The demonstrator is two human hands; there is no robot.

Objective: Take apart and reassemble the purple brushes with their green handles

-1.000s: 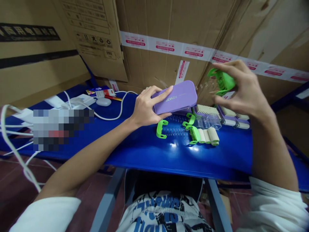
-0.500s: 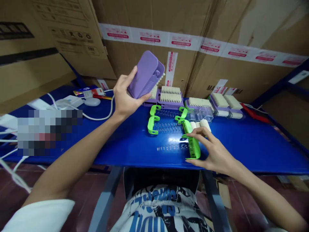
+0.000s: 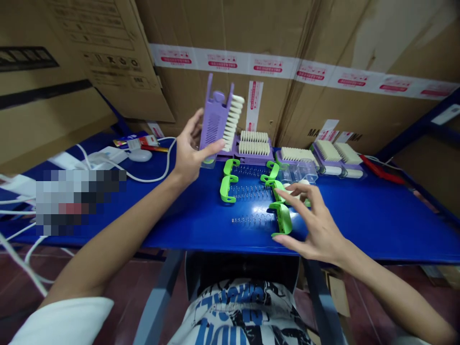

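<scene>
At the near edge of the blue table, seen from the head camera, the right hand hovers with fingers spread wide over a green clip. Its thumb lies at the clip's six o'clock and a fingertip at its twelve; whether either touches the plastic I cannot tell. A loose spring lies at the clip's nine o'clock, apparently not yet joined to anything.

The left hand, up at about eleven o'clock from the clip, keeps a loose grip on a purple brush piece. The piece stands upright between thumb and fingers, its white bristles facing three o'clock.

Judging from how things lie, part of the work is done. A row of purple brushes sits along the table's twelve o'clock edge, looking complete. Between that row and the right hand, green clips with springs lie side by side, apparently half assembled, and clear covers wait at their three o'clock.

Hard to read: the clear covers blur into the brushes behind them, and the right hand hides whatever lies beneath its palm. A pixelated patch at nine o'clock masks something among the white cables. The print on the cardboard boxes behind is too small to make out.
</scene>
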